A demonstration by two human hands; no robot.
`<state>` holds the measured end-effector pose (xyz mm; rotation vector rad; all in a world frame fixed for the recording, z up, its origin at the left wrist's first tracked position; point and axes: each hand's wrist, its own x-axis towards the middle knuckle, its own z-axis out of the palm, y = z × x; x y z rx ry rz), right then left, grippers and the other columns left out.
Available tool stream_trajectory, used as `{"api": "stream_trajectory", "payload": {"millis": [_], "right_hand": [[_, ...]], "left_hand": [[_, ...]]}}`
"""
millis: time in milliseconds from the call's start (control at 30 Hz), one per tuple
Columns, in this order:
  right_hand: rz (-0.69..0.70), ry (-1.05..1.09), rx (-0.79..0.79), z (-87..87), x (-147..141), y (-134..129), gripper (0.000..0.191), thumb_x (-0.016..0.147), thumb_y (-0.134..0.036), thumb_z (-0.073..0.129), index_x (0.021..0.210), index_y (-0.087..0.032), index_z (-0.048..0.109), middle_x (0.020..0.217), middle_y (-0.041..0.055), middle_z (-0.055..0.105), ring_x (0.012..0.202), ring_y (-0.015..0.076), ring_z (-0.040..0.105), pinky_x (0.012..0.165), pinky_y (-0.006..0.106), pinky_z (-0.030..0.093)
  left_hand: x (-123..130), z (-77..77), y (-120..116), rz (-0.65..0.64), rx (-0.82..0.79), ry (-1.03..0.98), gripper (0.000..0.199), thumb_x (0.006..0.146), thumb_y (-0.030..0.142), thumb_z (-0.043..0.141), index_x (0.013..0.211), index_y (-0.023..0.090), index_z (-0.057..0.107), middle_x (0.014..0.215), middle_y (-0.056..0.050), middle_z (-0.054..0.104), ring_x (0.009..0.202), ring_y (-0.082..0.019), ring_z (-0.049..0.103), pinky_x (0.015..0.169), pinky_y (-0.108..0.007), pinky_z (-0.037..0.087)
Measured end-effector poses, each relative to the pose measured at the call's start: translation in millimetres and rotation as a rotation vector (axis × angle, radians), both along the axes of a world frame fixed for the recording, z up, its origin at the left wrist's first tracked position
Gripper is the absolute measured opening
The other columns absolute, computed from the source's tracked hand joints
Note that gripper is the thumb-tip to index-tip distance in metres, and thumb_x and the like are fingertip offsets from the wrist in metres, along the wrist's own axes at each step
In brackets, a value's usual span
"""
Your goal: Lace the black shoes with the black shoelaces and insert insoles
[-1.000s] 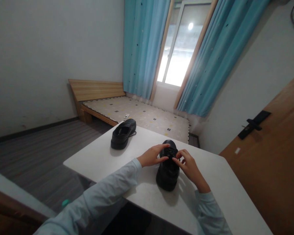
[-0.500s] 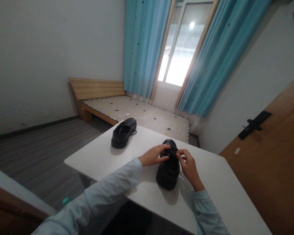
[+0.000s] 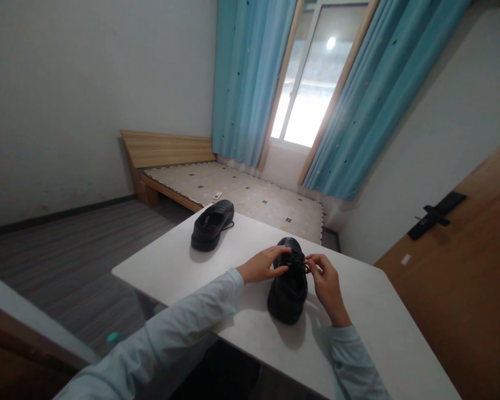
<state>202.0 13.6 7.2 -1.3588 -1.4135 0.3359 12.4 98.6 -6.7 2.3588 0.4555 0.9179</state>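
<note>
A black lace-up shoe [image 3: 287, 303] stands upright on the white table, its heel towards me. My left hand [image 3: 263, 265] grips it from the left, fingers over the front near the laces and the thumb by the opening. At the shoe's right side, my right hand [image 3: 325, 280] pinches the dark shoelace [image 3: 303, 263] between thumb and fingertips. Part of the lacing is hidden behind the left fingers. Farther back on the left, a matching black shoe [image 3: 211, 226] sits untouched by either hand, with a loose lace end at its right side.
The white table [image 3: 370, 311] has its far edge close to a bed with a patterned mattress [image 3: 250, 197]. A small white object [image 3: 217, 195] lies on that mattress. To the right is a wooden door [image 3: 462, 289] with a black handle [image 3: 437, 215].
My right hand has moved slightly right, away from the shoe's middle, drawing the lace outward into a visible loop. The left hand keeps its place on the shoe.
</note>
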Motion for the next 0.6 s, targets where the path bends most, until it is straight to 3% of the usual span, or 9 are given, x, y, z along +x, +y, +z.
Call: {"api": "stream_trajectory", "payload": {"millis": [367,600], "right_hand": [[-0.103,0.334,0.179,9.8,31,-6,0.024,0.08,-0.041,0.06,0.076,-0.018,0.055,0.09,0.0037,0.06,0.078,0.0161,0.062,0.066,0.034,0.056],[-0.056,0.474,0.242,15.1,20,-8,0.024,0.08,-0.038,0.063,0.075,-0.018,0.052,0.094,0.0017,0.059,0.073,0.0144,0.067,0.078,0.039,0.055]], "left_hand": [[1,0.7,1,-0.003,-0.002,-0.005,0.046,0.083,0.029,0.056,0.126,0.019,0.046,0.129,-0.011,0.052,0.122,-0.02,0.048,0.106,-0.038,0.036],[0,2.3,0,-0.001,-0.009,0.001,0.046,0.083,0.029,0.055,0.126,0.019,0.045,0.13,-0.011,0.052,0.122,-0.02,0.047,0.106,-0.038,0.036]]}}
